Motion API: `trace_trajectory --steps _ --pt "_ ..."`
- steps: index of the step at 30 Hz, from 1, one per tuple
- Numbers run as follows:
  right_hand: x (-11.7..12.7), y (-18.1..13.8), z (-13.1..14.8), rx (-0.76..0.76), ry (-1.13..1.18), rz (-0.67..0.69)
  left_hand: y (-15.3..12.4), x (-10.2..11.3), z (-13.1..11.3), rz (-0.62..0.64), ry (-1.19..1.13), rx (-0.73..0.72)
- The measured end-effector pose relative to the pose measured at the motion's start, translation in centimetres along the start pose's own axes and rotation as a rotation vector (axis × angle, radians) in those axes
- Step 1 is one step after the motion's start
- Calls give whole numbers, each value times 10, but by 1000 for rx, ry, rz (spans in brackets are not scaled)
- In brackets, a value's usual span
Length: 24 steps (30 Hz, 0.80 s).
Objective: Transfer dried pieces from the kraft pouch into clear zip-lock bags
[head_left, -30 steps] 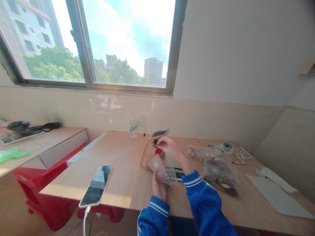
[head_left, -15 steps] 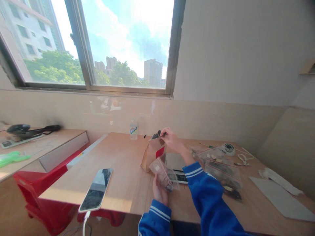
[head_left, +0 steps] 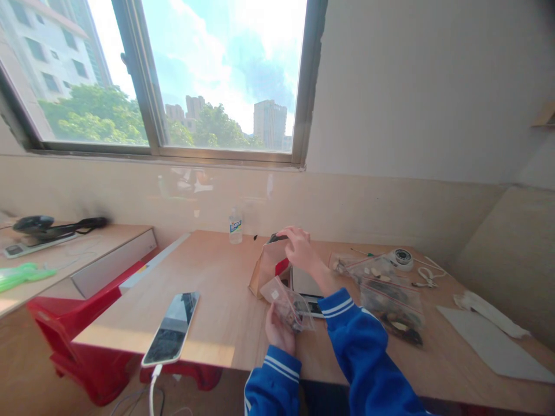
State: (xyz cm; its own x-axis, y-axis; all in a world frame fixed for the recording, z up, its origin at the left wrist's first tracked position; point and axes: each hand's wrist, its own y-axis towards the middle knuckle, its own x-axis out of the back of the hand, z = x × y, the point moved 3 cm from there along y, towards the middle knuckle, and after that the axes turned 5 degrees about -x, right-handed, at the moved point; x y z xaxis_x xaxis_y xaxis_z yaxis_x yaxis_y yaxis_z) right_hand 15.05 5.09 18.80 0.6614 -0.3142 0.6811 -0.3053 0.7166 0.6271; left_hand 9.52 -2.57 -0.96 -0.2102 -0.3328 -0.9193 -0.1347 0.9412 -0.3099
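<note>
window [head_left: 208, 75]: sunlit | wall [head_left: 425, 86]: pale | table [head_left: 225, 312]: wooden

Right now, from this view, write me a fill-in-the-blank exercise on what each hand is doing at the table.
1. The left hand holds a clear zip ____ of small dark pieces.
2. The right hand rests on top of the brown paper ____.
3. The phone lies on the table to the ____ of both hands.

Missing words: bag; pouch; left
</note>
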Motion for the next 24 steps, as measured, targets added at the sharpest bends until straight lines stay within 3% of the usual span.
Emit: trace_trajectory --steps 3,5,8,10,12,17,24 --pt "10 -19 -8 -50 172 -208 -1 0 -2 -37 -57 -40" --pt "5 -35 -23 -118 249 -228 -1 -1 -3 -41 -83 -64" --pt "-24 -56 -46 -229 186 49 -2 -2 -4 -28 -83 -79" --pt "-52 -68 -55 -235 8 304 -2 -2 -4 -17 -85 -90" --pt "-76 -77 -58 -210 -181 458 -1 -2 -3 -4 -90 -105" --pt "-108 -87 -55 -214 -343 516 2 0 -1 32 -48 -130" --pt "-108 -89 -60 -195 -392 528 3 0 0 31 -36 -103"
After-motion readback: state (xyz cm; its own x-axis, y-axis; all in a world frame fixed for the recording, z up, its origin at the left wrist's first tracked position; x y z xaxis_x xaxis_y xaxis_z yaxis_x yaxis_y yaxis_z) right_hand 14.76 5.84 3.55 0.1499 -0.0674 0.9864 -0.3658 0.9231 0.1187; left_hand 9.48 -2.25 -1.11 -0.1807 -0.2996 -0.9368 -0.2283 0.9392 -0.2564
